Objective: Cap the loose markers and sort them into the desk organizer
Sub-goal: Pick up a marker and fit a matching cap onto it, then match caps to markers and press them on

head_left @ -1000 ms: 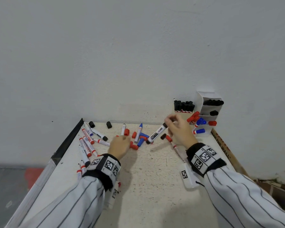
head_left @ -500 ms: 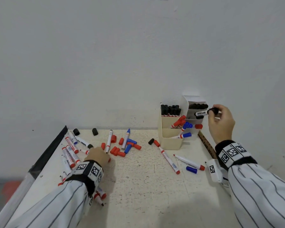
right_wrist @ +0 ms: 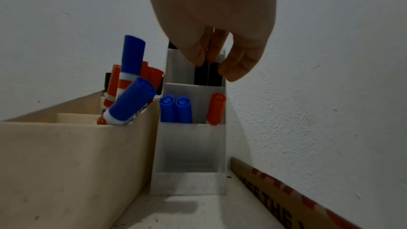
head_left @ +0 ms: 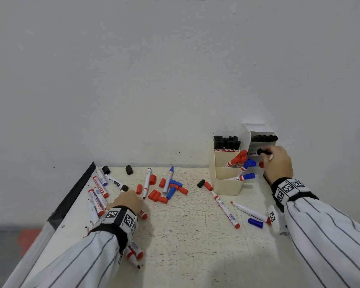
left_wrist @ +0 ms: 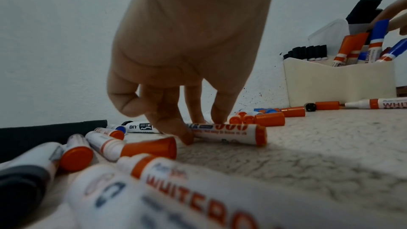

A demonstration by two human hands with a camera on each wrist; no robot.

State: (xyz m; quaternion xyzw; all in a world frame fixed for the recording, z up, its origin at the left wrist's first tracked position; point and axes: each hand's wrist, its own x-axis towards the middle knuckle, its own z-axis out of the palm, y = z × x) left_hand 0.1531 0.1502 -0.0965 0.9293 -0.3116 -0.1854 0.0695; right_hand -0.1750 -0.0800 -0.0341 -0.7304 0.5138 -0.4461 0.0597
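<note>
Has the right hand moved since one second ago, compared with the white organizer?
Yes. The right hand has gone from the table's middle to the white organizer, lowering a black marker into it.

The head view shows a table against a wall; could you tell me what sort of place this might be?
Probably a plain workroom or a setup for recording tasks, not a furnished office: a speckled table pushed against a bare white wall, loose whiteboard markers and caps, and two desk organizers in the corner.
</note>
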